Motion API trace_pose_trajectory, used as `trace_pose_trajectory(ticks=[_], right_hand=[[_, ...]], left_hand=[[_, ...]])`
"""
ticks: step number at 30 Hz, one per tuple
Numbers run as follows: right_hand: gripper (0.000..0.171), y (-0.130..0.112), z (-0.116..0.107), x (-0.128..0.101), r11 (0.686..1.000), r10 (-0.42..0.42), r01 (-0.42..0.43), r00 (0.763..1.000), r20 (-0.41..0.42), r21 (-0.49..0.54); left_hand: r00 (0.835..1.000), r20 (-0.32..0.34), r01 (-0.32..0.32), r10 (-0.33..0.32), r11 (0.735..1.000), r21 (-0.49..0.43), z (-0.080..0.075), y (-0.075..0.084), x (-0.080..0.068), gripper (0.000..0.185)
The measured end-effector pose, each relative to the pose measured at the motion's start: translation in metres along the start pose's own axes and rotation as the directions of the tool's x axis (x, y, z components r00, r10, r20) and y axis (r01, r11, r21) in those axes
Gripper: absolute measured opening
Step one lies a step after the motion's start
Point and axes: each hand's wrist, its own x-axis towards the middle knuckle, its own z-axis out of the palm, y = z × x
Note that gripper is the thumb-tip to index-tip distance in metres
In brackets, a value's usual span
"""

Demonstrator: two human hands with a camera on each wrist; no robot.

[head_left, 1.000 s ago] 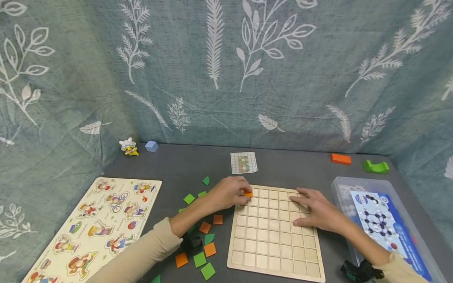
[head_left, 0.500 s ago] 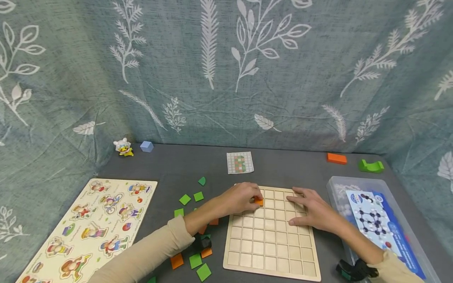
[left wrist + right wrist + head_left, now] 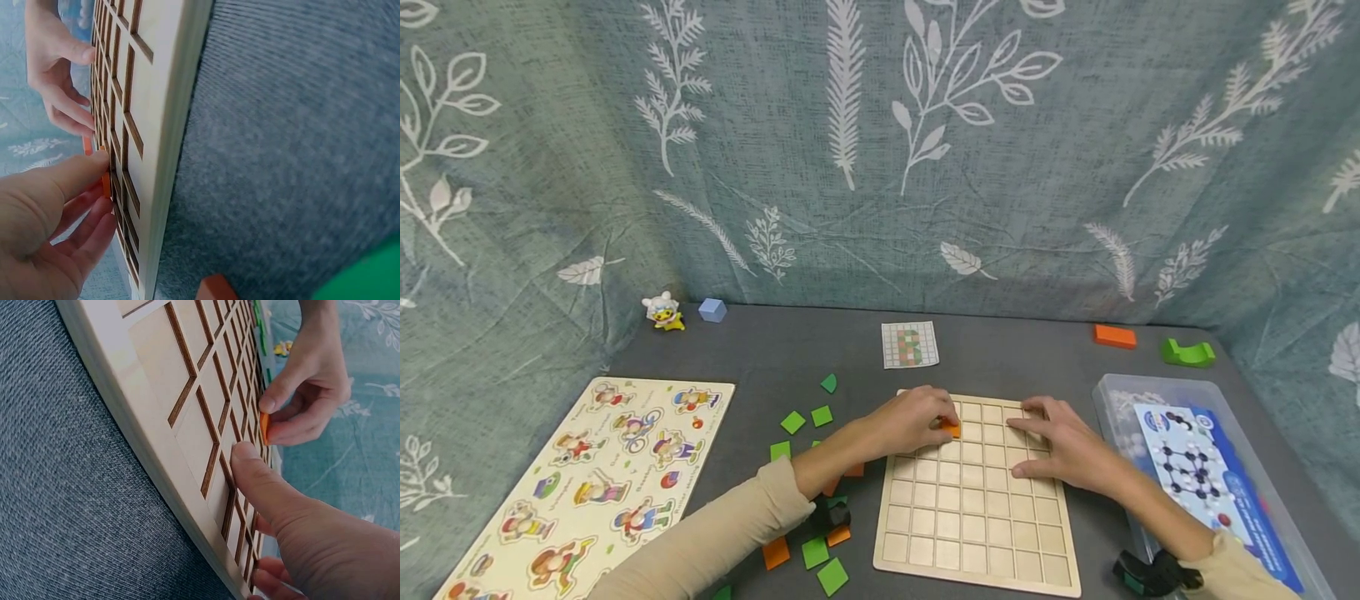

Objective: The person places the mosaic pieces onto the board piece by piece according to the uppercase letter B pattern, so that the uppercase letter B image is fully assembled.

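While the counter [image 3: 1000, 358] carries everything, the grid board [image 3: 973, 508] lies at its middle, most cells bare. Flat on the board's right part rests the right hand [image 3: 1063, 450], fingers straight, holding nothing. At the board's far left corner the left hand [image 3: 910, 421] pinches an orange tile [image 3: 951, 430] against the cells; its fingers hide most of the tile.

Left hand [image 3: 908, 421] has its thumb and fingers curled in a pinch; right hand [image 3: 1063, 446] lies flat, fingers spread and straight
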Motion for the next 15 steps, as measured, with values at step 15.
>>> trace_pose_trajectory(ticks=[15], right_hand=[[0.053,0.0037,0.0028,0.0013,1.000,-0.019,0.020,0.999,-0.047,0.011]], left_hand=[[1.000,-0.005,0.026,-0.026,1.000,0.000,0.0017,0.0024,-0.0028,0.020]])
